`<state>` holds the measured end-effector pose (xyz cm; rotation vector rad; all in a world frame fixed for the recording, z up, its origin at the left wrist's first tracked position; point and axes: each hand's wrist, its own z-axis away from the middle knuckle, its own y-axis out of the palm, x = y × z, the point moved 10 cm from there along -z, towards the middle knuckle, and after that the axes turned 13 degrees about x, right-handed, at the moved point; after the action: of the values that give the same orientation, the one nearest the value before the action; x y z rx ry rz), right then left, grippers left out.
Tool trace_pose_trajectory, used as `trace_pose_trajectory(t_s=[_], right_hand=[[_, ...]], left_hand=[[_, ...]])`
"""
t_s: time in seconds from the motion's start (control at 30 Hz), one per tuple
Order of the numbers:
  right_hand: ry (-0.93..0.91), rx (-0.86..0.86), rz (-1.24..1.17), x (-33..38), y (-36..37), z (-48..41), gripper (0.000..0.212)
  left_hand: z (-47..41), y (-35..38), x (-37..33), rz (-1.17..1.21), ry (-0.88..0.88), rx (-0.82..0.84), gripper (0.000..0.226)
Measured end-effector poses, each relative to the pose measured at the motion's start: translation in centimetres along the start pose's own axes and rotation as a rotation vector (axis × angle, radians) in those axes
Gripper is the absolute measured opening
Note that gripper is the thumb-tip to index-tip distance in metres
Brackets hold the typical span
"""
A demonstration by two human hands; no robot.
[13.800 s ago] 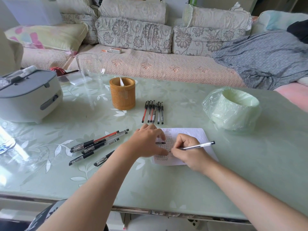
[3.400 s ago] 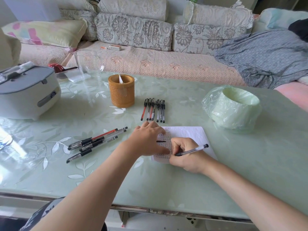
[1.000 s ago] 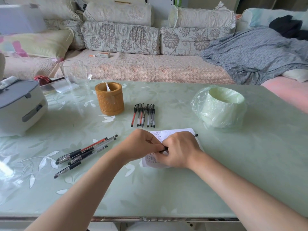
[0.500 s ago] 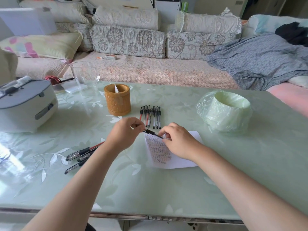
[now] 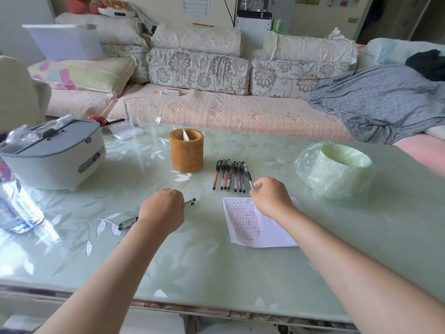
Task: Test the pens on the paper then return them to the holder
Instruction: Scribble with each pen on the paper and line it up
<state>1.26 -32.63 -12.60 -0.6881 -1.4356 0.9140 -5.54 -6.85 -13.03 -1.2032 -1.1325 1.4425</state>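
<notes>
Black pen [image 5: 248, 175], pinched in the right hand [image 5: 271, 197], looks about to join the tested row [image 5: 228, 175]. Left hand [image 5: 162, 210] curls round the untested pens [image 5: 190, 202]; next, one needs lifting to the paper [image 5: 260, 227].

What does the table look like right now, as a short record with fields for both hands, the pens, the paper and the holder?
left hand: curled over the loose pens; grip hidden
right hand: pinches a pen at the right end of the row of pens
row of pens: lying flat, right of the holder
paper: flat, part covered with marks
holder: upright, no pens seen inside
</notes>
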Motion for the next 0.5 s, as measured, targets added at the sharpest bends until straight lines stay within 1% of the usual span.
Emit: trace_pose_trajectory(t_s=[0.03,0.13,0.17,0.27,0.4,0.5], right_hand=[[0.016,-0.014,0.006,-0.2,-0.2,-0.4,0.018],[0.034,-0.030,0.059,-0.2,-0.3,-1.8,0.039],[0.032,-0.032,0.072,-0.1,-0.3,-2.2,0.042],[0.039,-0.035,0.072,-0.1,0.0,-3.5,0.042],[0.064,-0.034,0.039,-0.2,0.8,-5.3,0.030],[0.038,-0.033,0.044,-0.1,1.5,-6.2,0.038]], left_hand=[[0.0,0.1,0.2,-0.007,-0.012,0.010,0.022],[-0.2,0.3,0.5,-0.027,-0.016,0.026,0.022],[-0.3,0.3,0.4,-0.025,-0.012,0.025,0.021],[-0.9,0.4,0.6,-0.013,-0.010,0.025,0.020],[-1.4,0.4,1.1,-0.002,-0.017,0.032,0.019],[-1.5,0.3,1.0,-0.003,0.001,0.027,0.017]])
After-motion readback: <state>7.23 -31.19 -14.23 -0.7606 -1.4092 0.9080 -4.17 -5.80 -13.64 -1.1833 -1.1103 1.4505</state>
